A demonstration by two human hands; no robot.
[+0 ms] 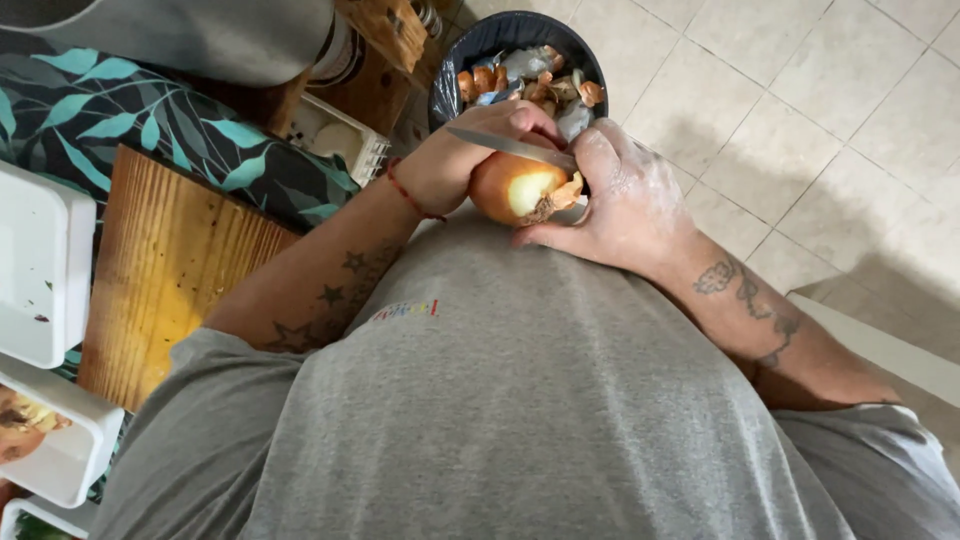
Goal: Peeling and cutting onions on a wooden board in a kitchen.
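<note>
My left hand [455, 165], with a red string at the wrist, grips a yellow-brown onion [515, 190] held in front of my stomach. A patch of the onion is bare and pale, and a strip of dry skin hangs loose at its right side. My right hand [625, 200] holds a small knife [505, 143]. Its blade lies across the top of the onion with the tip pointing left, and the thumb rests under the onion. Both hands are over a dark bin [470, 45] lined with a black bag, which holds onion skins and scraps.
A wooden cutting board [165, 275] lies on a leaf-patterned cloth [120, 125] at the left. White trays [40, 260] stand along the left edge, one with food scraps. A large grey pot [200, 35] sits at the top left. Beige floor tiles [800, 100] spread to the right.
</note>
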